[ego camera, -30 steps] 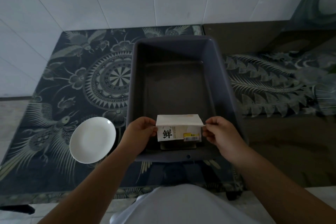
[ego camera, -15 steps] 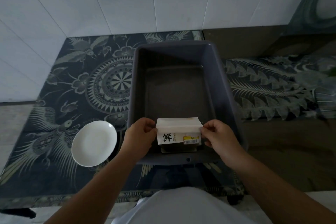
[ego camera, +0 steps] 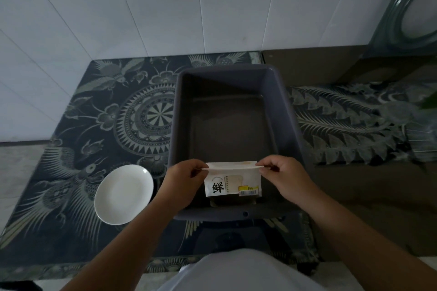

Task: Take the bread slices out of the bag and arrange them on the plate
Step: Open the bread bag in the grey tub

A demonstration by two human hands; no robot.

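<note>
1. Head view, progress. The bag [ego camera: 233, 182] of bread, white with a printed label, is held over the near end of a grey tub [ego camera: 230, 113] that stands on the patterned tabletop [ego camera: 99, 111]. Its top looks folded or sealed; no slice is visible outside it. The white plate [ego camera: 123, 194] lies bare to the left of the tub, just beside its near corner. By this evidence the task is at its opening step: the bag remains to be opened, and every slice remains to be taken out and arranged.
2. Head view, fingers. The left hand [ego camera: 183, 181] pinches the top left corner of the bag; the right hand [ego camera: 282, 178] pinches the top right corner. On both, fingers and thumb are closed narrowly on the thin upper edge, apparently ready to pull it apart.
</note>
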